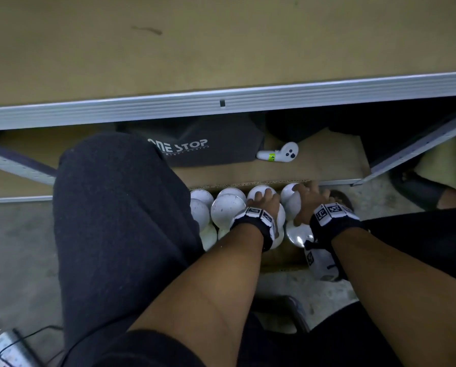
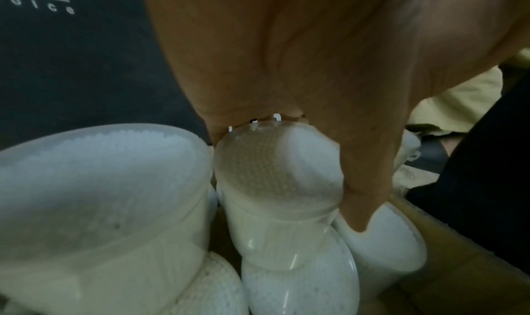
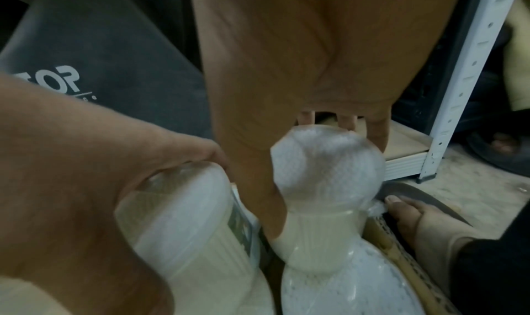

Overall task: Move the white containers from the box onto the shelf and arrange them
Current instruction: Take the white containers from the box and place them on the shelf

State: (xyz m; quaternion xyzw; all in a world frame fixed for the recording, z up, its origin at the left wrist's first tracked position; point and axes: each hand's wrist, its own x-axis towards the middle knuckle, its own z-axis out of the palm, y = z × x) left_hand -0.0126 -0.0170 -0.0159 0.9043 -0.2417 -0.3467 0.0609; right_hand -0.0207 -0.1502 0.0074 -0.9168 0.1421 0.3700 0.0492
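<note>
Several white containers (image 1: 225,209) with domed lids stand packed in a cardboard box (image 1: 274,256) on the floor between my knees. My left hand (image 1: 264,201) grips the lid of one container (image 1: 258,193) in the far row; in the left wrist view the left hand (image 2: 286,70) curls over this lid (image 2: 275,168). My right hand (image 1: 307,200) grips the neighbouring container (image 1: 290,194) at the box's far right corner. In the right wrist view the right hand (image 3: 301,70) wraps this container (image 3: 326,161), and the left hand (image 3: 71,172) holds its own (image 3: 183,206). The shelf board (image 1: 221,49) above is brown and bare.
The shelf's grey metal edge (image 1: 221,104) runs across above the box. On the lower shelf lie a dark "ONE STOP" bag (image 1: 203,147) and a white controller (image 1: 279,153). A perforated upright (image 3: 464,82) stands at the right. My left knee (image 1: 115,207) crowds the box's left side.
</note>
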